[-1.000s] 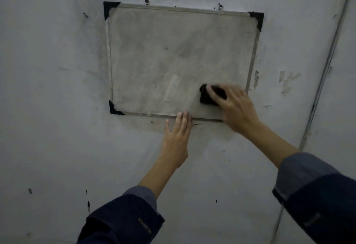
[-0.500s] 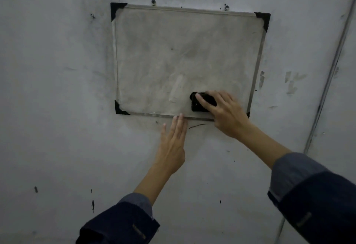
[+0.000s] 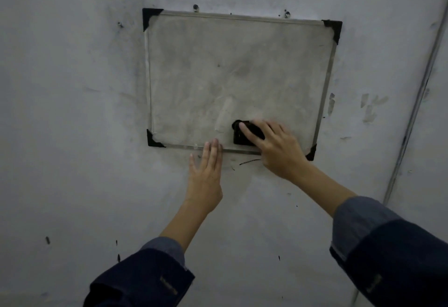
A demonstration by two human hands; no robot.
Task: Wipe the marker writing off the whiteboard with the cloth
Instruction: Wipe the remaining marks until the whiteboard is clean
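Observation:
A small whiteboard (image 3: 242,69) with a metal frame and black corner caps hangs on the grey wall. Its surface is smudged grey, with a pale streak near the lower middle; no clear writing shows. My right hand (image 3: 276,149) presses a black cloth (image 3: 242,134) against the board near its bottom edge, fingers laid over the cloth. My left hand (image 3: 206,173) lies flat on the wall just below the board, fingers straight, fingertips touching the bottom frame.
The wall (image 3: 72,137) around the board is stained, with dark specks and a short black marker line (image 3: 249,161) below the frame. A thin conduit (image 3: 417,100) runs down the wall at the right. Two screws (image 3: 196,7) sit above the board.
My right hand has slid the cloth leftward along the board's lower part. My left hand has stayed flat below the frame. The camera shifted slightly.

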